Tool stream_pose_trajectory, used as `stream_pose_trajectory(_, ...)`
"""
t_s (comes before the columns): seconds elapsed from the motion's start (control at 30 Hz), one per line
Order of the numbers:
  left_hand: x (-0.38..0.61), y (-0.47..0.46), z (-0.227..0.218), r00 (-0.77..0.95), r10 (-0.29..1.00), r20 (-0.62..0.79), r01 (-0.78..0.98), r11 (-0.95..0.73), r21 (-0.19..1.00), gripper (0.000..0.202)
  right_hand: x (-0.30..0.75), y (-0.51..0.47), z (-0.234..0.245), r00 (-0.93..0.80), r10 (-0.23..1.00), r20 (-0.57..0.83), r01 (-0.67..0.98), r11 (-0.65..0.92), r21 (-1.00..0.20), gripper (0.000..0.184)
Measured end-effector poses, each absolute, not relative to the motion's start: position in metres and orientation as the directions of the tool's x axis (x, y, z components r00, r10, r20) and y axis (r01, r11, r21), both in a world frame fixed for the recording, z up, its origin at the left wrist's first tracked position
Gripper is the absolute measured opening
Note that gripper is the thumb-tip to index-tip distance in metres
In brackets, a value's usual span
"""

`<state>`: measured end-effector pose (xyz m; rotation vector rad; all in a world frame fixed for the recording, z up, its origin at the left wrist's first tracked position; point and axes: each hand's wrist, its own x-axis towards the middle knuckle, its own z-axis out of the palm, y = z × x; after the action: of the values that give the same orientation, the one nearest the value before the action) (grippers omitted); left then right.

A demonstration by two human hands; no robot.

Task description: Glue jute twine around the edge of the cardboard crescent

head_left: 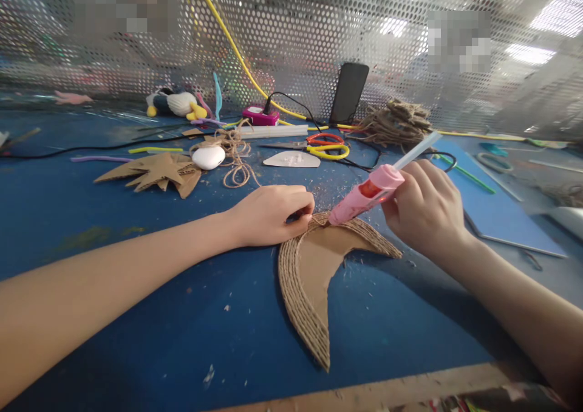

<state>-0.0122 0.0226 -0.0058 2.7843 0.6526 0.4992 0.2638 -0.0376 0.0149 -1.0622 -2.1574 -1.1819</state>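
Observation:
A crescent-shaped piece of cardboard lies on the blue table, its outer band covered by rows of brown twine. My left hand rests at its upper left edge, thumb and finger pinched on a strand of the twine. In my right hand is a pink hot glue gun, tilted down to the left. Its nozzle meets the crescent's upper edge, just right of my left fingertips. A translucent glue stick juts from its back end, and a small red light glows on its side.
Behind my hands lie cardboard stars, a white rounded object, loose twine, scissors and a pale oval piece. A phone leans against the perforated metal screen. A blue board lies at right.

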Motion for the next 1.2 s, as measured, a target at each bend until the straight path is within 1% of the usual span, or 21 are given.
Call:
stream_pose_trajectory(0.13, -0.012, 0.022, -0.005, 0.839, 0.471, 0.273, 0.392, -0.87, 0.298, 0.015, 0.26, -0.042, 0.016, -0.584, 0.397, 0.708, 0.81, 0.338, 0.479, 0.024)
stream_pose_trajectory(0.27, -0.012, 0.021, -0.005, 0.839, 0.469, 0.277, 0.393, -0.873, 0.29, 0.014, 0.256, -0.047, 0.016, -0.567, 0.367, 0.738, 0.82, 0.343, 0.459, 0.04)
stream_pose_trajectory(0.33, -0.011, 0.021, -0.006, 0.837, 0.469, 0.281, 0.394, -0.874, 0.286, 0.014, 0.254, -0.048, 0.016, -0.557, 0.346, 0.755, 0.825, 0.339, 0.453, 0.044)
stream_pose_trajectory(0.53, -0.01, 0.022, -0.008, 0.836, 0.473, 0.277, 0.401, -0.872, 0.279, 0.016, 0.251, -0.046, 0.014, -0.543, 0.231, 0.807, 0.818, 0.361, 0.447, 0.036)
stream_pose_trajectory(0.57, -0.01, 0.021, -0.007, 0.835, 0.476, 0.275, 0.404, -0.871, 0.279, 0.016, 0.251, -0.046, 0.014, -0.54, 0.229, 0.81, 0.818, 0.372, 0.44, 0.035)
stream_pose_trajectory(0.6, -0.01, 0.021, -0.006, 0.835, 0.478, 0.273, 0.408, -0.87, 0.277, 0.017, 0.252, -0.046, 0.013, -0.527, 0.244, 0.814, 0.823, 0.383, 0.418, 0.035)
stream_pose_trajectory(0.67, -0.011, 0.018, -0.003, 0.833, 0.482, 0.27, 0.414, -0.868, 0.273, 0.016, 0.255, -0.045, 0.012, -0.466, 0.305, 0.831, 0.856, 0.395, 0.335, 0.038)
stream_pose_trajectory(0.73, -0.012, 0.016, 0.0, 0.838, 0.481, 0.257, 0.415, -0.869, 0.272, 0.016, 0.26, -0.043, 0.01, -0.378, 0.379, 0.845, 0.901, 0.362, 0.24, 0.044)
stream_pose_trajectory(0.8, -0.013, 0.015, 0.002, 0.847, 0.473, 0.244, 0.407, -0.871, 0.275, 0.02, 0.266, -0.04, 0.009, -0.282, 0.46, 0.842, 0.947, 0.275, 0.167, 0.049)
stream_pose_trajectory(0.87, -0.013, 0.016, 0.002, 0.855, 0.457, 0.247, 0.384, -0.876, 0.292, 0.022, 0.272, -0.035, 0.009, -0.169, 0.567, 0.806, 0.983, 0.161, 0.093, 0.054)
stream_pose_trajectory(0.93, -0.014, 0.017, 0.001, 0.865, 0.429, 0.262, 0.34, -0.883, 0.324, 0.023, 0.278, -0.029, 0.008, -0.034, 0.691, 0.722, 0.999, 0.046, 0.002, 0.06)
stream_pose_trajectory(1.03, -0.014, 0.02, -0.002, 0.88, 0.385, 0.277, 0.269, -0.886, 0.378, 0.021, 0.284, -0.023, 0.007, 0.174, 0.84, 0.515, 0.984, -0.134, -0.115, 0.073)
stream_pose_trajectory(1.1, -0.014, 0.022, -0.003, 0.885, 0.366, 0.289, 0.235, -0.885, 0.402, 0.022, 0.287, -0.02, 0.005, 0.258, 0.884, 0.39, 0.966, -0.224, -0.132, 0.079)
stream_pose_trajectory(1.2, -0.014, 0.023, -0.004, 0.883, 0.36, 0.301, 0.214, -0.879, 0.425, 0.024, 0.292, -0.018, 0.002, 0.283, 0.914, 0.293, 0.959, -0.264, -0.102, 0.082)
